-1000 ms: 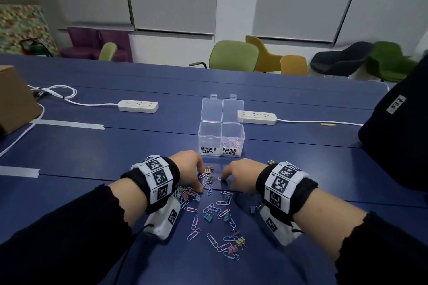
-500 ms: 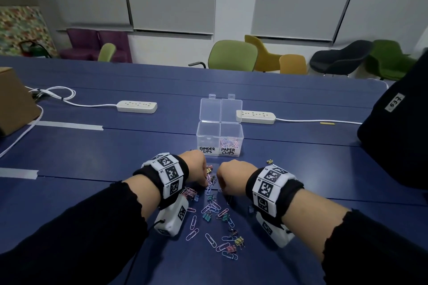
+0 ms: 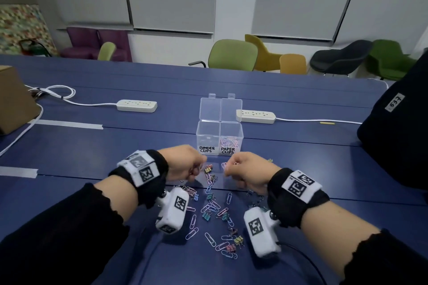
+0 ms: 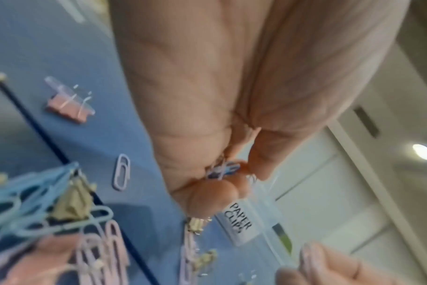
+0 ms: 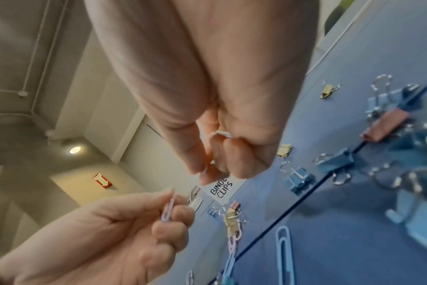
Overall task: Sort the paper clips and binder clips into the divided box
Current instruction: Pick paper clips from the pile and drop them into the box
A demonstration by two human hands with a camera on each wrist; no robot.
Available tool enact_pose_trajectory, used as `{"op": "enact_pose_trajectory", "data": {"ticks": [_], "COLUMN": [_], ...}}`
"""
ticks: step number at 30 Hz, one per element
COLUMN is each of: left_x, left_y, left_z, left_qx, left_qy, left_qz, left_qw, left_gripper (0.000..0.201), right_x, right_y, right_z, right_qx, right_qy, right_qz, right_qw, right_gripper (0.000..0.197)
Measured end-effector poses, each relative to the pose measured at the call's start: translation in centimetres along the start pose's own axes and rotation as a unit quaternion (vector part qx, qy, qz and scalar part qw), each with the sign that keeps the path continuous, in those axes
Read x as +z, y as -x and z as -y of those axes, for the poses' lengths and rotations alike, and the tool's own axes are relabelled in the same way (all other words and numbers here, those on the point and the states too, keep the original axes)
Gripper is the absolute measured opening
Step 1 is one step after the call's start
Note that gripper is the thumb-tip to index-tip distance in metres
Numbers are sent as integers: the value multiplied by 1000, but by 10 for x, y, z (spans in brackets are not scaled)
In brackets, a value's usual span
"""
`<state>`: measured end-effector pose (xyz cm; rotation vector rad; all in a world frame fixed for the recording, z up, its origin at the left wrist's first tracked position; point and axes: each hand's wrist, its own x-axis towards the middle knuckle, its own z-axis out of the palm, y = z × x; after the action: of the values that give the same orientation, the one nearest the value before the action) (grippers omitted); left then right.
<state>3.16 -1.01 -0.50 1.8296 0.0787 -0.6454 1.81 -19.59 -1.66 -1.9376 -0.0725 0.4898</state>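
Both hands hover just short of the divided box [image 3: 219,136], which stands straight ahead of them on the worktop [image 3: 92,152], its "PAPER CLIPS" cell on the right and so nearer the right hand [image 3: 245,174]. The left hand [image 3: 185,164] pinches a lilac paper clip [image 5: 168,209] roughly upright. The right-wrist view shows that clip plainly, plus the right hand's fingers curled on a pale clip [image 5: 223,133], both barely discernible from the head view.
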Motion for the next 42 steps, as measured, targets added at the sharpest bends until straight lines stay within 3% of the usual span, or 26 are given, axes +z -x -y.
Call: {"op": "enact_pose_trajectory", "data": {"ticks": [2,4,7,11,13,15,16,18,19,21,26,31,34,37,42], "left_x": [-8,-13,-18,-18,-13,-9,-6,-1,-1,-1,2,3,8,12,13], "left_y": [0,2,1,-4,-5,-7,-8,-10,-11,-12,-12,-12,-8,-7,-9], "left_z": [1,0,2,5,2,1,2,2,3,1,-3,-4,-8,-9,-7], "left_qx": [-6,-17,-30,-59,-70,-56,-39,-8,1,8,40,55,65,69,71], "left_qy": [192,267,305,266,223,146,92,-15,-57,-131,-290,-345,-402,-438,-471], "left_qz": [-2,-5,-16,-11,2,-8,-14,-20,-23,-36,-54,-40,-26,-25,-39], "left_qw": [981,963,952,962,972,988,995,1000,998,991,955,936,913,896,878], "left_gripper": [22,20,16,13,21,26,24,19,19,20,26,26,38,46,37], "right_x": [-2,-3,-4,2,6,12,14,20,23,27,30,18,7,0,-3], "right_y": [1,1,0,0,-2,-5,-7,-10,-10,-13,-20,-18,-15,-14,-10], "right_z": [-3,-4,-2,8,13,17,19,21,22,25,27,27,25,20,18], "right_qx": [1,6,34,71,74,38,17,-28,-40,-50,-27,-20,-8,6,-33], "right_qy": [-138,-220,-301,-336,-278,-58,96,339,404,478,523,507,506,500,473], "right_qz": [-6,0,11,-2,-14,-41,-47,-49,-46,-33,-15,-7,-27,-40,-56], "right_qw": [990,975,953,939,958,997,994,939,913,876,852,862,862,865,879], "right_gripper": [28,27,24,17,21,28,27,15,8,14,21,15,2,6,4]}}
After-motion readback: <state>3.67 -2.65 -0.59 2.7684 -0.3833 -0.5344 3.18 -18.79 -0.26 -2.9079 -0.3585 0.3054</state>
